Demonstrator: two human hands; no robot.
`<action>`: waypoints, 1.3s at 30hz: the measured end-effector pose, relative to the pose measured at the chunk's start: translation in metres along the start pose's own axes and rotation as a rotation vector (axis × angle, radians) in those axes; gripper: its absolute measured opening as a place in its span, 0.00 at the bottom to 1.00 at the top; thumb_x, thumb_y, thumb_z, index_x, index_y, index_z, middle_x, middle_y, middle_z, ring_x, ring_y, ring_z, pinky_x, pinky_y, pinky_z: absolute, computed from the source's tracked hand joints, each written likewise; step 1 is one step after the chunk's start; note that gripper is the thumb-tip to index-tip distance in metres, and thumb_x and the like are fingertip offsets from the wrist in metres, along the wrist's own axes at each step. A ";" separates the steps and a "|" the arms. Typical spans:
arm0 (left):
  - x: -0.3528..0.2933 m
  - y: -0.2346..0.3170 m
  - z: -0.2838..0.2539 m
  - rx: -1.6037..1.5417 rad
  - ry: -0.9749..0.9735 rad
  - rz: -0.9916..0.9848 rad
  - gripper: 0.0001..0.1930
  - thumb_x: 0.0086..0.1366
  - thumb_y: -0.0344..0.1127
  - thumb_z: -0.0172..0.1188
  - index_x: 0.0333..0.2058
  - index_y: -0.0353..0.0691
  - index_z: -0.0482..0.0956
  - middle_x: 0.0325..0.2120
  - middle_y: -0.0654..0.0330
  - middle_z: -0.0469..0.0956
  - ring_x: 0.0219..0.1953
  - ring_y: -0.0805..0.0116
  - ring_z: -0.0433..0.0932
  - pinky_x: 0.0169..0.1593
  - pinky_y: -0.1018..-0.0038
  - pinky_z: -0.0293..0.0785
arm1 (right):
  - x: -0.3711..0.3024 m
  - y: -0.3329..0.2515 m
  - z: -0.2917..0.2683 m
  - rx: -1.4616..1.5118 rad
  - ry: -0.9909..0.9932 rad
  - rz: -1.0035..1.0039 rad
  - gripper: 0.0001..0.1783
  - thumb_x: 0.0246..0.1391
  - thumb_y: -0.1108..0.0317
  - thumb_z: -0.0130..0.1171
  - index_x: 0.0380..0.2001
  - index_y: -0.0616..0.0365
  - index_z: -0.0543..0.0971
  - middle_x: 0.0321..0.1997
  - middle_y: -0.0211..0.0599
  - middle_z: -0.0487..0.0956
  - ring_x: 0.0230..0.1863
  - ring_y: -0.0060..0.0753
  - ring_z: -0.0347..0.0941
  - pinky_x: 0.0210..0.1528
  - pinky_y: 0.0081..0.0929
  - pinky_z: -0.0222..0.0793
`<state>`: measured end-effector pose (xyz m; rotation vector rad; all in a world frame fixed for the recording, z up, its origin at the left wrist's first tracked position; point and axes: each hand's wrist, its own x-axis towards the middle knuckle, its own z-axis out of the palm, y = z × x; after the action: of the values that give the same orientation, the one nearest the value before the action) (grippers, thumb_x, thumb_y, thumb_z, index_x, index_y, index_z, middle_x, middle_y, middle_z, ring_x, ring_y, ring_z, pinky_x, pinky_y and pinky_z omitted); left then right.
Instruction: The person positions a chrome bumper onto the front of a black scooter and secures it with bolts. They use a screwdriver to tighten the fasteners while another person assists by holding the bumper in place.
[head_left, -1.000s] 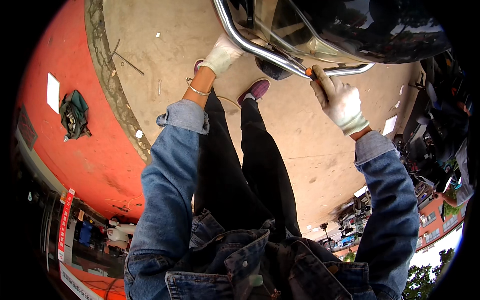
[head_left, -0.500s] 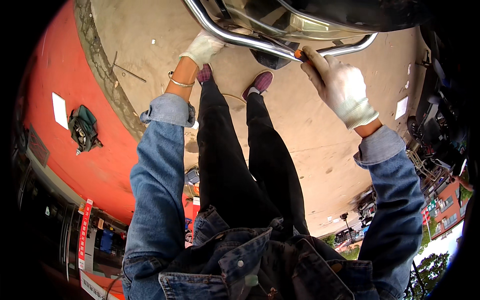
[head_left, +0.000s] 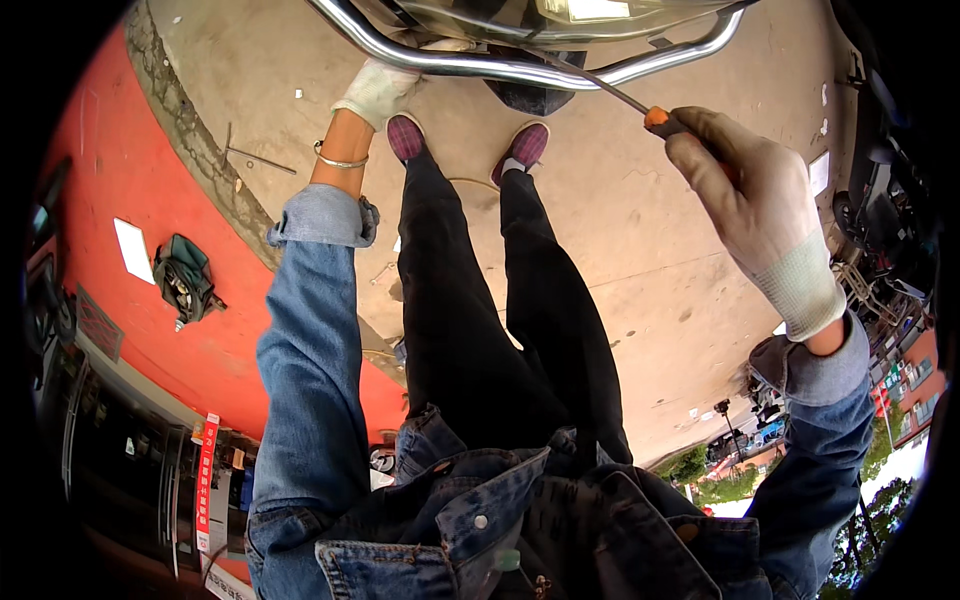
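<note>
The right hand clamps the screwdriver handle, apparently so the shaft reaches across the chrome bar. The left hand passes behind the bar; its grip cannot be determined.

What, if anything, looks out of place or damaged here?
A T-shaped tool lies loose on the ground at left, perhaps a trip hazard, while the right hand holds an orange-handled tool. The grey strip beside the red paving looks rough and cracked.
</note>
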<state>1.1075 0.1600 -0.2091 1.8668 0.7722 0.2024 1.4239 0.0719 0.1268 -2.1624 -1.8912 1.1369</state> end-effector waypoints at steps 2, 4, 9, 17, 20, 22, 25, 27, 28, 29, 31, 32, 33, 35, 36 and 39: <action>0.014 0.027 -0.009 0.064 0.016 0.089 0.23 0.57 0.23 0.56 0.53 0.40 0.68 0.39 0.66 0.76 0.38 0.75 0.72 0.42 0.79 0.71 | -0.017 -0.004 -0.007 0.079 -0.002 0.083 0.15 0.54 0.61 0.55 0.37 0.64 0.78 0.21 0.50 0.75 0.22 0.43 0.75 0.26 0.29 0.69; 0.013 0.070 -0.027 0.512 0.071 0.330 0.23 0.57 0.22 0.56 0.52 0.39 0.69 0.38 0.66 0.76 0.37 0.75 0.72 0.41 0.77 0.71 | -0.021 -0.004 -0.001 0.156 -0.021 0.127 0.16 0.54 0.61 0.56 0.38 0.64 0.77 0.21 0.50 0.75 0.22 0.40 0.75 0.26 0.28 0.69; 0.015 0.056 -0.015 -0.359 -0.036 0.048 0.22 0.54 0.19 0.52 0.49 0.38 0.70 0.27 0.64 0.69 0.28 0.71 0.67 0.33 0.77 0.68 | -0.021 -0.014 0.023 0.235 -0.076 0.214 0.16 0.53 0.64 0.55 0.40 0.65 0.77 0.21 0.51 0.75 0.21 0.37 0.75 0.26 0.26 0.69; 0.022 0.074 -0.006 -1.019 -0.006 -0.323 0.12 0.61 0.23 0.51 0.44 0.30 0.71 0.24 0.67 0.65 0.24 0.76 0.61 0.26 0.83 0.62 | 0.001 -0.015 0.041 0.160 -0.034 0.095 0.19 0.55 0.65 0.52 0.45 0.68 0.74 0.16 0.33 0.66 0.17 0.19 0.61 0.20 0.19 0.57; 0.023 0.067 -0.002 -1.584 -0.092 -0.446 0.17 0.58 0.21 0.54 0.48 0.33 0.72 0.26 0.65 0.69 0.27 0.74 0.65 0.32 0.81 0.68 | 0.012 -0.023 0.043 0.030 -0.037 0.187 0.16 0.51 0.65 0.52 0.37 0.66 0.78 0.20 0.50 0.75 0.21 0.38 0.75 0.29 0.29 0.71; 0.021 0.064 0.000 -1.006 -0.005 -0.240 0.17 0.59 0.21 0.53 0.48 0.32 0.72 0.26 0.65 0.68 0.26 0.76 0.64 0.29 0.83 0.67 | 0.015 -0.028 0.045 0.049 -0.046 0.212 0.16 0.51 0.64 0.52 0.38 0.65 0.79 0.19 0.49 0.75 0.20 0.37 0.75 0.28 0.28 0.71; 0.019 0.066 0.001 -0.947 0.006 -0.197 0.15 0.61 0.23 0.52 0.47 0.31 0.72 0.25 0.66 0.66 0.25 0.79 0.62 0.28 0.84 0.63 | 0.017 -0.033 0.046 0.048 -0.047 0.215 0.17 0.51 0.63 0.52 0.39 0.64 0.79 0.18 0.49 0.75 0.19 0.36 0.74 0.27 0.27 0.71; 0.024 0.075 0.001 -1.241 -0.038 -0.265 0.12 0.64 0.26 0.50 0.46 0.33 0.72 0.25 0.68 0.64 0.26 0.80 0.60 0.29 0.85 0.62 | 0.016 -0.029 0.044 0.040 -0.045 0.194 0.17 0.51 0.63 0.52 0.39 0.64 0.79 0.17 0.48 0.74 0.19 0.36 0.73 0.27 0.27 0.70; 0.023 0.082 0.000 -1.428 -0.065 -0.320 0.12 0.66 0.29 0.48 0.46 0.33 0.72 0.25 0.70 0.63 0.26 0.80 0.59 0.30 0.85 0.61 | 0.016 -0.026 0.044 0.049 -0.059 0.218 0.17 0.51 0.63 0.52 0.39 0.63 0.79 0.17 0.48 0.74 0.18 0.36 0.73 0.26 0.27 0.70; 0.021 0.089 -0.001 -1.353 0.001 -0.337 0.12 0.66 0.27 0.48 0.46 0.32 0.72 0.26 0.69 0.65 0.26 0.80 0.60 0.30 0.85 0.61 | 0.017 -0.022 0.043 0.058 -0.073 0.242 0.17 0.50 0.63 0.52 0.39 0.62 0.79 0.16 0.48 0.73 0.18 0.36 0.73 0.26 0.28 0.70; 0.022 0.085 -0.001 -1.442 -0.025 -0.334 0.12 0.65 0.27 0.48 0.46 0.31 0.71 0.27 0.68 0.66 0.26 0.80 0.60 0.29 0.85 0.61 | 0.023 -0.023 0.042 0.053 -0.086 0.241 0.17 0.50 0.62 0.51 0.39 0.61 0.79 0.16 0.47 0.73 0.18 0.35 0.72 0.26 0.28 0.69; 0.022 0.082 -0.001 -1.487 -0.038 -0.331 0.12 0.65 0.27 0.48 0.46 0.31 0.71 0.27 0.67 0.67 0.26 0.80 0.60 0.29 0.85 0.62 | 0.027 -0.026 0.039 0.041 -0.084 0.215 0.17 0.50 0.62 0.51 0.40 0.61 0.79 0.16 0.47 0.73 0.18 0.35 0.72 0.27 0.28 0.69; 0.022 0.081 -0.001 -1.498 -0.021 -0.340 0.12 0.65 0.27 0.48 0.46 0.30 0.71 0.27 0.67 0.67 0.25 0.80 0.61 0.29 0.85 0.62 | 0.030 -0.030 0.036 0.028 -0.083 0.190 0.17 0.51 0.62 0.51 0.40 0.60 0.79 0.16 0.47 0.73 0.18 0.34 0.72 0.27 0.28 0.69; 0.022 0.086 0.000 -1.524 0.011 -0.358 0.11 0.65 0.26 0.47 0.45 0.30 0.71 0.27 0.67 0.66 0.25 0.80 0.61 0.28 0.85 0.61 | 0.035 -0.035 0.030 -0.013 -0.118 0.220 0.17 0.51 0.61 0.51 0.40 0.60 0.79 0.17 0.46 0.74 0.19 0.33 0.72 0.28 0.28 0.69; 0.022 0.089 0.001 -1.519 0.026 -0.398 0.11 0.65 0.26 0.47 0.45 0.29 0.71 0.26 0.67 0.66 0.25 0.80 0.61 0.27 0.85 0.61 | 0.037 -0.037 0.028 -0.033 -0.135 0.236 0.17 0.51 0.61 0.50 0.40 0.59 0.79 0.18 0.46 0.74 0.19 0.33 0.73 0.28 0.28 0.69; 0.023 0.093 0.000 -1.515 0.038 -0.471 0.11 0.63 0.25 0.49 0.44 0.30 0.72 0.24 0.67 0.66 0.24 0.79 0.61 0.26 0.84 0.61 | 0.038 -0.042 0.029 -0.006 -0.163 0.300 0.17 0.52 0.61 0.50 0.41 0.59 0.79 0.18 0.44 0.75 0.19 0.30 0.72 0.28 0.27 0.69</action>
<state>1.1638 0.1518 -0.1319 0.2456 0.7067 0.3726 1.3716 0.1034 0.1078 -2.4892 -1.6641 1.3964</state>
